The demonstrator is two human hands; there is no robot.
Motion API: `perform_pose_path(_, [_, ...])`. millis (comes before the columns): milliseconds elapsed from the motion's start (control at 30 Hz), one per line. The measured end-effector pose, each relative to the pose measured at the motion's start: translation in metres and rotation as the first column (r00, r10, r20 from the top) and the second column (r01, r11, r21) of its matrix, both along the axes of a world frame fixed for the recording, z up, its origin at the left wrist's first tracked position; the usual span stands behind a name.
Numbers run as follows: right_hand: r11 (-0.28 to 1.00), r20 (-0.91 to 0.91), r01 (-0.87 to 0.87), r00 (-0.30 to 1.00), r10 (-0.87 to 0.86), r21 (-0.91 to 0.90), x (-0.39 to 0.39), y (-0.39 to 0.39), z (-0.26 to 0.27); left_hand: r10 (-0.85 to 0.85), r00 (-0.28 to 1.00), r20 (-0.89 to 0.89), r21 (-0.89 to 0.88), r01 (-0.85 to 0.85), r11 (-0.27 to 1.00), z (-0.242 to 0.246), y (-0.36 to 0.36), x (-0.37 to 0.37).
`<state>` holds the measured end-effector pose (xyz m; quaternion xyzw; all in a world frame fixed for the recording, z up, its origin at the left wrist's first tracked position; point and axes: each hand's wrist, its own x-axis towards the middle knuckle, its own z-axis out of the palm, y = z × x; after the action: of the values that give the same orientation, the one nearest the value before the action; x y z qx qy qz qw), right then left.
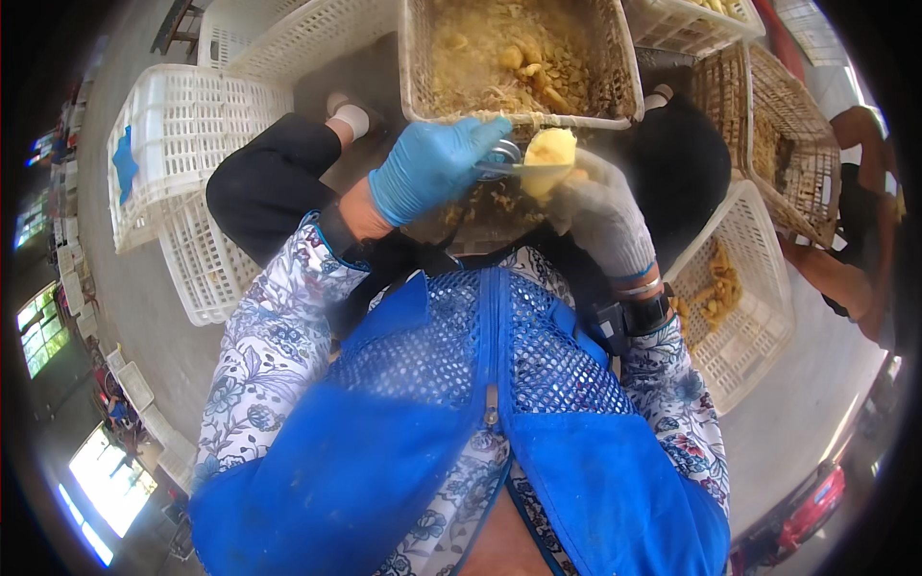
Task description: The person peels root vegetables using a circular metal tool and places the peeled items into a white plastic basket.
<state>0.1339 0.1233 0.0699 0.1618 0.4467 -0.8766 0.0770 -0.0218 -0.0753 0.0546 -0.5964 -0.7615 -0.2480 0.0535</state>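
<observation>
My left hand [436, 169], in a blue rubber glove, grips a metal tool [497, 168] with a flat blade and a shiny rounded part by my fingers. The blade crosses in front of a pale yellow peeled piece [550, 151], which looks like ginger root. That piece is held in my right hand [605, 209], covered by a whitish knit glove; its fingertips are partly hidden. Just beyond both hands stands a dirty white plastic crate [629, 65]. Inside it lie yellow-brown root pieces [536, 68] and scraps, hazy as if in steam.
White slatted crates [205, 101] stand at left, one with a blue glove [124, 164] over its side. To the right, another crate [756, 353] holds knobbly roots [720, 288], near a brown-stained crate [799, 158]. Another person's arm [828, 277] shows at the right edge.
</observation>
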Motion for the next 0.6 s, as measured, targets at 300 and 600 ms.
perform_pose_path(300, [0.990,0.015,-0.099,0.995,0.101,-0.103,0.008,-0.014,-0.002,-0.126,0.989,-0.076,-0.116,0.116,0.986,0.009,0.007,0.020])
perform_pose_path(600, [0.938,0.027,-0.014,0.999,0.025,-0.347,0.023,-0.017,0.003,-0.073,0.985,-0.158,-0.094,0.058,0.994,0.003,-0.011,0.008])
